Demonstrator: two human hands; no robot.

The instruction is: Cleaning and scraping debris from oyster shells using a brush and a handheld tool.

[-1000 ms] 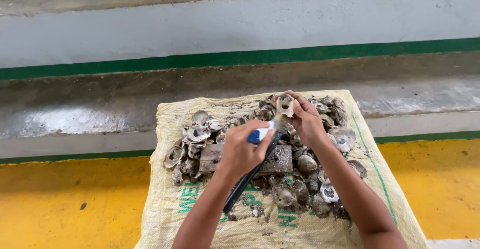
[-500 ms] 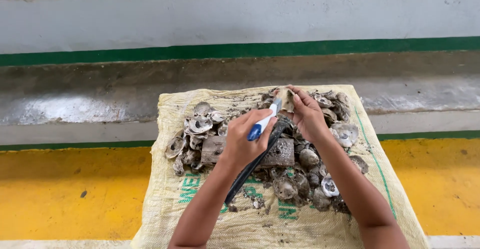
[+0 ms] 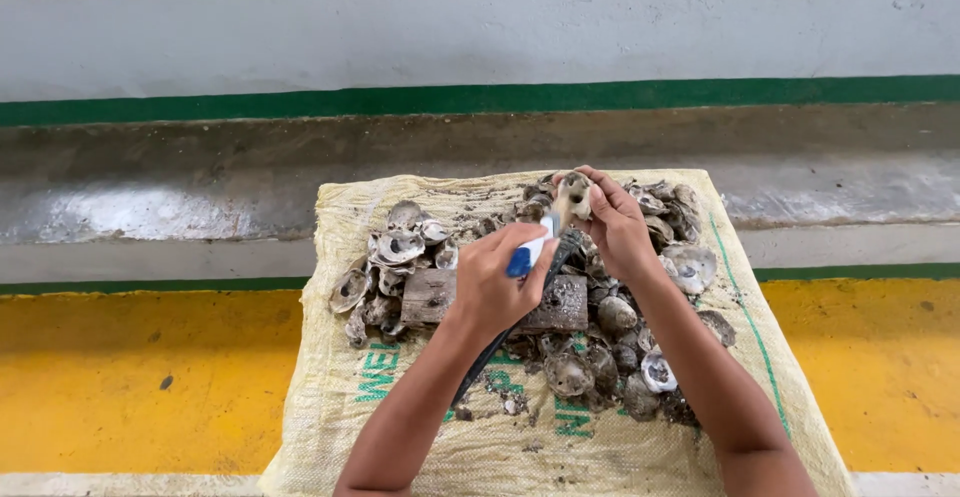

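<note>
1. Right hand (image 3: 618, 225): fingers are clamped on a shell (image 3: 573, 195), which is held upright above the heap, at 12 o'clock of the sack.
2. Left hand (image 3: 492, 282): fingers are closed round a knife (image 3: 527, 254) with a blue and white handle; the handle tip is pointed toward the shell at 1 o'clock and lies just beside it. A dark strip (image 3: 490, 352) is seen running from under the fist toward 7 o'clock.
3. Heap (image 3: 600, 317): grey oyster shells, some opened with pale insides, are spread across the sack's upper half, from 9 to 3 o'clock of the hands.
4. Block (image 3: 432, 295): a weathered wooden piece is set in the heap, touching the shells, at 9 o'clock of the left hand.
5. Sack (image 3: 420, 437): a yellowish woven bag with green print is laid flat on the yellow floor (image 3: 130, 377).
6. Ledge (image 3: 200, 197): a grey concrete step is seen at 12 o'clock, under a green-striped wall (image 3: 400, 27).
</note>
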